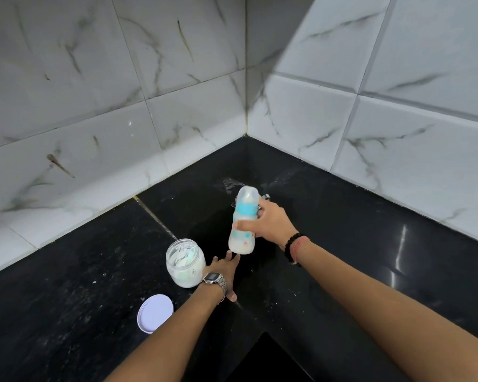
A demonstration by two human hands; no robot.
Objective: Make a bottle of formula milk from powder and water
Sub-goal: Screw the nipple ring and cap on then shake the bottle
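While the right hand [268, 221] grips the feeding bottle [244, 220] around its middle, thumb across the near side and fingers curled round the far side, the bottle hangs clear of the black countertop [370, 244], lifted above the stretch that runs toward the inner corner where the two tiled walls meet. Its long axis stands close to upright, the capped teat end leaning slightly toward that corner and the base pointing down and back toward the person. The body reads milky white and the cap and blue ring are on, so my judgement is that powder and water are already in and the bottle is being shaken or about to be set down. The left hand [224, 274] lies flat on the counter with fingers straight, holding nothing, its fingertips just below and slightly left of the bottle's base, apart from it. That puts the left hand nearer the base and the right hand alone carrying the weight. Just beside the left wrist stands the open powder jar [185, 267], and its white lid [155, 313] lies nearer the counter's front edge. Any move downward should land the base right of the jar.
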